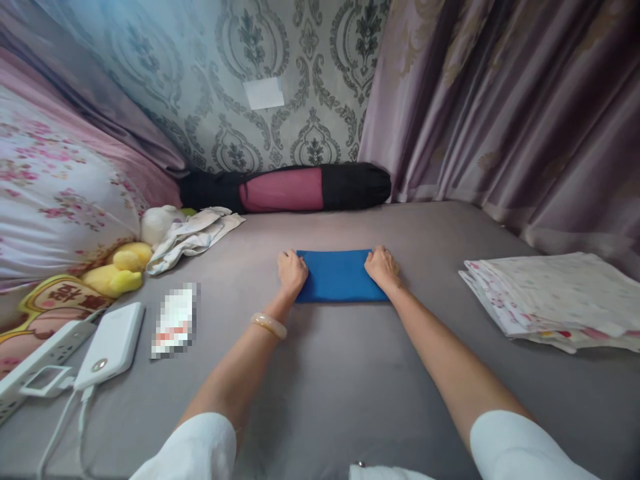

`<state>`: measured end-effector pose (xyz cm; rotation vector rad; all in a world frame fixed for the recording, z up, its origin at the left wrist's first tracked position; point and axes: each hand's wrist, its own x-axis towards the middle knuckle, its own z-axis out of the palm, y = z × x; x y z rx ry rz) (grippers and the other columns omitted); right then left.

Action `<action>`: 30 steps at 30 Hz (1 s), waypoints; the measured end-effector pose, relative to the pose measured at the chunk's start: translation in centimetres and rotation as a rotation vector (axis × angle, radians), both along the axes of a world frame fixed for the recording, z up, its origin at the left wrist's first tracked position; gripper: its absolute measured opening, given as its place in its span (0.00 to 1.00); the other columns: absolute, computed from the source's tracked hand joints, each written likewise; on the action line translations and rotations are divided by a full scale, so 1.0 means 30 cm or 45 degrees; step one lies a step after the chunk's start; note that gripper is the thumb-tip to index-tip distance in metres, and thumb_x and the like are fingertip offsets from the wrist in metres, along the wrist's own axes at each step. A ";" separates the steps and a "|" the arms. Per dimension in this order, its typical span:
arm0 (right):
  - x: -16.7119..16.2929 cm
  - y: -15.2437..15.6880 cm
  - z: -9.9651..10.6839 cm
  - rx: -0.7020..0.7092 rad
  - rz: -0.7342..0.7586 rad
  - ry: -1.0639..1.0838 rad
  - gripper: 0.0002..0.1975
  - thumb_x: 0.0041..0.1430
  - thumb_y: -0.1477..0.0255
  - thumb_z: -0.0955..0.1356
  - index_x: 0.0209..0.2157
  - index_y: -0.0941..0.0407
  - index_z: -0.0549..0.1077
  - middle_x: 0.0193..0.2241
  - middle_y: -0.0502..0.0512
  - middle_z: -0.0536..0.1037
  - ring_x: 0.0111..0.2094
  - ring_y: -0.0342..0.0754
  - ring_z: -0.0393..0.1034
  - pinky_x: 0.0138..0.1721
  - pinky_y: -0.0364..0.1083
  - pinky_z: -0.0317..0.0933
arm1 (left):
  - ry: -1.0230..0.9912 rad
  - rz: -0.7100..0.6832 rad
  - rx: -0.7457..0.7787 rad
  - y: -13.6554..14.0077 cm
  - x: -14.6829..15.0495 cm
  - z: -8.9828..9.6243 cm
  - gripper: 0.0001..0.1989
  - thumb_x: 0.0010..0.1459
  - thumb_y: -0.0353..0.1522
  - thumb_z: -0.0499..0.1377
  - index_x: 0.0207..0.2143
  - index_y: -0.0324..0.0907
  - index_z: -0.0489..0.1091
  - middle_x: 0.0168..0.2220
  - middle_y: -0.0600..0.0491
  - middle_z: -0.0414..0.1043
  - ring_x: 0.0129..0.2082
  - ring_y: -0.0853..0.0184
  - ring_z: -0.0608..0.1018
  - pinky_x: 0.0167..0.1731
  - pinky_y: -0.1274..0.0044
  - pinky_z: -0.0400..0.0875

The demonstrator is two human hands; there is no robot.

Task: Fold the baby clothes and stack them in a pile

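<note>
A flat blue folded cloth (336, 277) lies across the middle of the grey bed sheet (345, 373). Its shape is a wide rectangle with fairly straight edges. My left hand (292, 271) grips its left edge, fingers curled around it, and a pale bangle (269, 325) sits on that wrist. On the opposite side my right hand (383, 267) closes on the upper right edge. Both arms reach straight forward, and the fingertips are partly hidden from view.
To the right is a stack of folded patterned cloths (555, 293). Left are a crumpled cloth (197, 237), yellow plush toys (117, 270), a white power bank (111, 345) with cables, and a power strip (43, 363). A black and pink roll (285, 189) lies along the wall.
</note>
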<state>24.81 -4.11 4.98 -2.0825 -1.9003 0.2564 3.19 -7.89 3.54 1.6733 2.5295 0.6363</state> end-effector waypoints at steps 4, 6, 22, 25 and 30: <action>-0.041 -0.049 0.017 0.236 0.198 -0.087 0.20 0.67 0.70 0.55 0.52 0.65 0.67 0.53 0.72 0.70 0.55 0.60 0.64 0.54 0.55 0.58 | 0.110 -0.250 0.059 -0.029 0.051 0.007 0.20 0.64 0.35 0.48 0.52 0.28 0.64 0.54 0.31 0.66 0.57 0.50 0.68 0.55 0.62 0.62; -0.073 -0.083 0.003 0.285 0.413 -0.122 0.22 0.68 0.69 0.54 0.58 0.63 0.64 0.59 0.69 0.66 0.61 0.59 0.57 0.59 0.56 0.51 | 0.171 -0.396 0.078 -0.055 0.095 -0.005 0.25 0.66 0.37 0.46 0.58 0.28 0.61 0.60 0.32 0.60 0.63 0.48 0.60 0.59 0.60 0.56; -0.120 -0.149 -0.087 0.007 0.586 -0.267 0.28 0.68 0.66 0.54 0.66 0.58 0.54 0.68 0.64 0.49 0.68 0.59 0.40 0.64 0.62 0.36 | 0.330 -0.469 -0.250 -0.118 0.181 -0.060 0.30 0.67 0.41 0.37 0.66 0.37 0.52 0.68 0.41 0.47 0.68 0.49 0.48 0.61 0.47 0.46; -0.125 -0.143 -0.070 -0.022 0.595 -0.270 0.27 0.67 0.66 0.55 0.66 0.58 0.56 0.67 0.65 0.51 0.67 0.60 0.43 0.64 0.62 0.38 | 0.341 -0.483 -0.240 -0.113 0.187 -0.036 0.29 0.67 0.40 0.40 0.65 0.36 0.55 0.67 0.38 0.51 0.67 0.47 0.52 0.59 0.46 0.49; -0.141 -0.111 -0.037 0.126 0.604 -0.270 0.25 0.67 0.70 0.54 0.61 0.62 0.64 0.63 0.67 0.61 0.65 0.59 0.50 0.63 0.61 0.41 | 0.363 -0.496 -0.103 -0.060 0.186 0.002 0.21 0.66 0.37 0.44 0.51 0.37 0.70 0.56 0.39 0.68 0.59 0.51 0.65 0.61 0.51 0.50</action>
